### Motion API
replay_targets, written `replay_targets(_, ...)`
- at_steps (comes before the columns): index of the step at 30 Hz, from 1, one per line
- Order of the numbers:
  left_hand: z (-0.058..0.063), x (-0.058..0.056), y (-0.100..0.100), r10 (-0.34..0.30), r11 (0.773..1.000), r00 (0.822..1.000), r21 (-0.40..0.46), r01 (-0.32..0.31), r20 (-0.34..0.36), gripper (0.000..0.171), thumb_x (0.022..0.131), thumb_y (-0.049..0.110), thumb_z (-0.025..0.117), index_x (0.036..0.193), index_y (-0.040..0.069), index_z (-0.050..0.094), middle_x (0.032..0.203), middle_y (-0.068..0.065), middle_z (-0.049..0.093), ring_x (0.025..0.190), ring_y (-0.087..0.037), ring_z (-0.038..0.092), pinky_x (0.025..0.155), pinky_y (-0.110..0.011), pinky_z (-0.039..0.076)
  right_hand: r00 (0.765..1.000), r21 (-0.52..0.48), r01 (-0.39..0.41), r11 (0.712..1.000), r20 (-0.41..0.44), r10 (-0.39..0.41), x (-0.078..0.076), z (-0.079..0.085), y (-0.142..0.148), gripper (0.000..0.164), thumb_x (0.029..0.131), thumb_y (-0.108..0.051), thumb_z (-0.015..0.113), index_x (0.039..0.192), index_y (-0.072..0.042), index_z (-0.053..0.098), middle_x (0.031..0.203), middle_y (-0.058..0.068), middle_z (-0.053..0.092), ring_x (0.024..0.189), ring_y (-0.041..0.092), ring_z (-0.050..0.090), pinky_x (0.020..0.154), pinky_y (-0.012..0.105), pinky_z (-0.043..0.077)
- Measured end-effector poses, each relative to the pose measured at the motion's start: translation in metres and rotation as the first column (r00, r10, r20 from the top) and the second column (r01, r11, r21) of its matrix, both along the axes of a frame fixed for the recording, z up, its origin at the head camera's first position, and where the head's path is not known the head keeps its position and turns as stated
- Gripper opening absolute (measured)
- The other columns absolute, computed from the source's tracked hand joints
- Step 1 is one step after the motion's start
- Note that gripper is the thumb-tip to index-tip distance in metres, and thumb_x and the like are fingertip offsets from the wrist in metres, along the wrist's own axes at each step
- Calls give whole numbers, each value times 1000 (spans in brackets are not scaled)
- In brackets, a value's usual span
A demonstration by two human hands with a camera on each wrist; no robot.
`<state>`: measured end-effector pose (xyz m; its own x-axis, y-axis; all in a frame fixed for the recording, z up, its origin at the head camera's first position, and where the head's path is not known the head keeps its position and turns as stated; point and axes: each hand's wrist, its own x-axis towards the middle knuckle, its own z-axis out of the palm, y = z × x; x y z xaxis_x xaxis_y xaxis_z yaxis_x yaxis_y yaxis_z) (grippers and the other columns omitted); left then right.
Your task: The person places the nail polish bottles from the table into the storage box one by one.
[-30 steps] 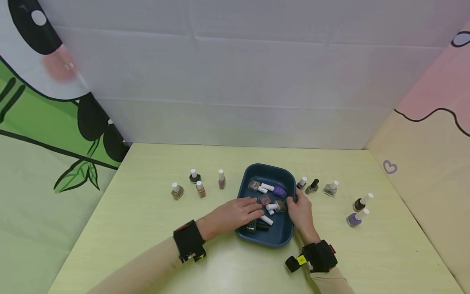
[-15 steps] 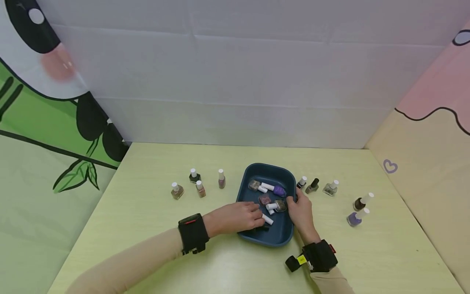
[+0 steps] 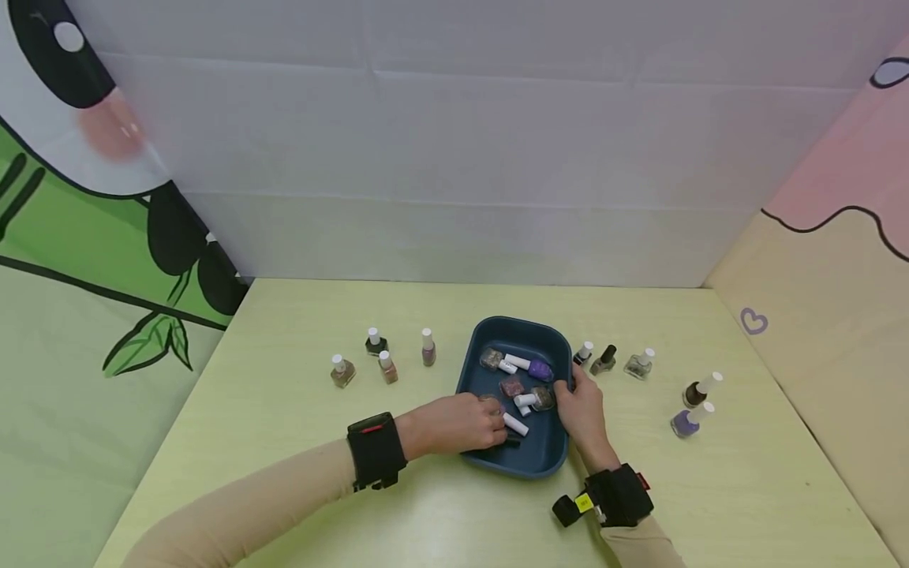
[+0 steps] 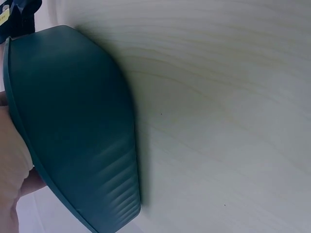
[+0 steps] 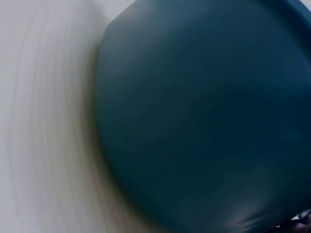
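Since the desk point(image 3: 213, 394) carries the tray point(image 3: 525, 335), I need only steady it with the right hand point(image 3: 582, 406), its grip holding the side. My left hand point(image 3: 458, 424) dips among bottles point(image 3: 511, 386) lying inside; whether that grip holds one, I can't tell, so I'd lift gently.

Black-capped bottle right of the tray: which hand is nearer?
Right. The right hand grips the tray at its right rim, close by the black-capped bottle; the left hand reaches over the tray's left side, farther away.
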<state>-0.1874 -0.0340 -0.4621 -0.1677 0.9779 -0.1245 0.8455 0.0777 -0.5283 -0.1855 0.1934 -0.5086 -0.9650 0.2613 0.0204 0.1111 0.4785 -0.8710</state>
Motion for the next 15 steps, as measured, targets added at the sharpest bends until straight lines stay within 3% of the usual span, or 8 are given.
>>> replay_targets(15,0,0,1,20,1000,999,0,-20,29,21,101,25,67,118,34,76,115,17,72,105,-4,63,68,-18,53,1000,-18,-2,1000,12,2,-1,-2,0,48,100,-4,48,146,10,50,140,31,58,124,42,60,106,57,48)
